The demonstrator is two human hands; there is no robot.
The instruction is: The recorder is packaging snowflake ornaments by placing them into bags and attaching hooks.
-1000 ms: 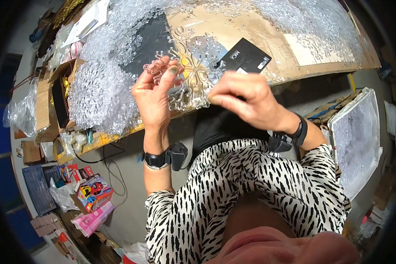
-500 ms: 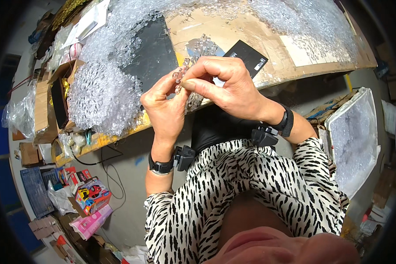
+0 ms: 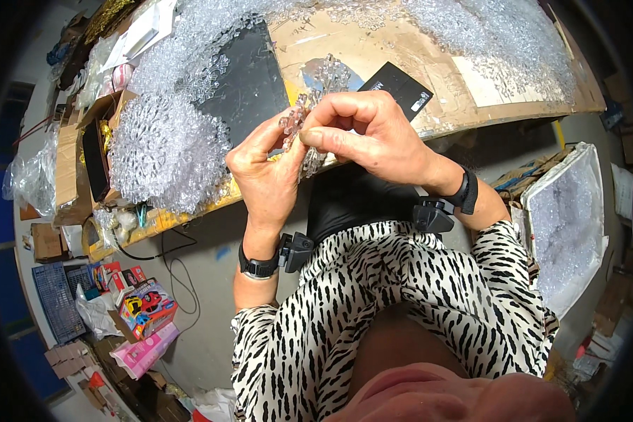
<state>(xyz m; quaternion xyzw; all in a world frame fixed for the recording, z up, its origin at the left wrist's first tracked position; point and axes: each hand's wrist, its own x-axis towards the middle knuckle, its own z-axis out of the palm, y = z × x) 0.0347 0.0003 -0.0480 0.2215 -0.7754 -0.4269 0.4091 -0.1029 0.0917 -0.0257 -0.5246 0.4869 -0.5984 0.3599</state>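
Note:
Above the table's near edge, both hands meet at a clear plastic beaded ornament (image 3: 293, 125). My left hand (image 3: 266, 172) is closed on it, thumb and fingers gripping its left side. My right hand (image 3: 378, 137) pinches at the same spot with thumb and forefinger; the fingertips hide what exactly lies between them. More clear beaded plastic (image 3: 329, 73) shows just beyond my right hand's fingers and below them, but whether it is all one piece I cannot tell.
A mound of clear openwork plastic pieces (image 3: 165, 158) sits at the table's left, beside a black sheet (image 3: 243, 81). A flat black card (image 3: 395, 90) lies on the cardboard-covered table (image 3: 443, 119). Another clear heap (image 3: 492, 35) is far right. A white-lined bin (image 3: 566, 218) stands right.
My right hand has shifted slightly right, its thumb drawn back a little from my left thumb. My left hand stays almost in place, still holding the ornament.

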